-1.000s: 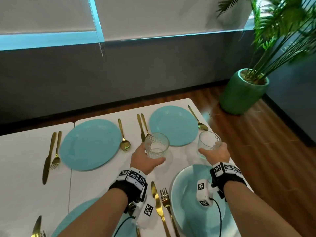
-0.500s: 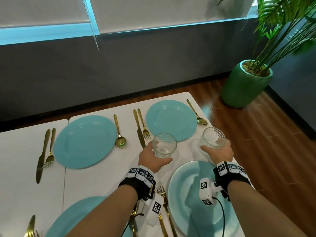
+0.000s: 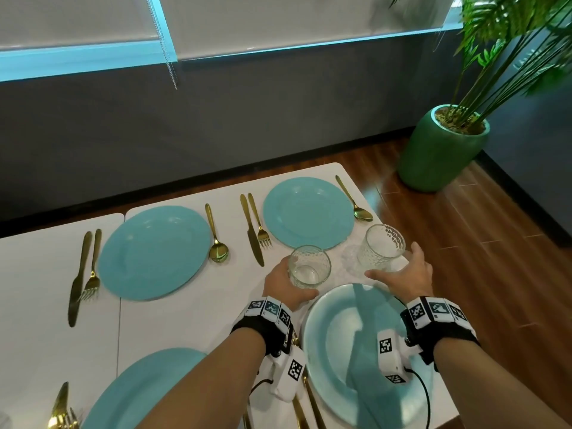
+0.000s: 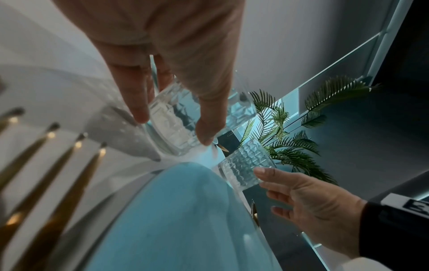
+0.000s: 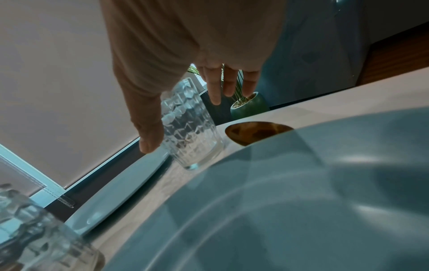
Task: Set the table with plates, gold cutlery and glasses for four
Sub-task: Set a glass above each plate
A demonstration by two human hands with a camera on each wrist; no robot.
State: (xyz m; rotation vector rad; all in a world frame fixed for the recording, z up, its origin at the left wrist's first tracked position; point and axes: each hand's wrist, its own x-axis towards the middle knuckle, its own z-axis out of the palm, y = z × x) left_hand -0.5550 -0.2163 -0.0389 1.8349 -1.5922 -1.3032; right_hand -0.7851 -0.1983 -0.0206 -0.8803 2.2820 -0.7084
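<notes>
Left grip (image 3: 283,284) clamped round patterned glass (image 3: 309,267). Right grip (image 3: 405,275) spread apart, thumb against second glass (image 3: 382,247). Both glasses just beside blue plate (image 3: 331,335).

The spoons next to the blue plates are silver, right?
No. The spoons next to the blue plates are gold, not silver. The head view shows two of them, each lying just to the right of a far plate.

Right hand (image 3: 405,274): grip let go; fingers (image 5: 214,86) now straight and spread beside the glass.
Right glass (image 3: 382,247): set down on table (image 3: 185,320), near far spoon (image 3: 362,213).
</notes>
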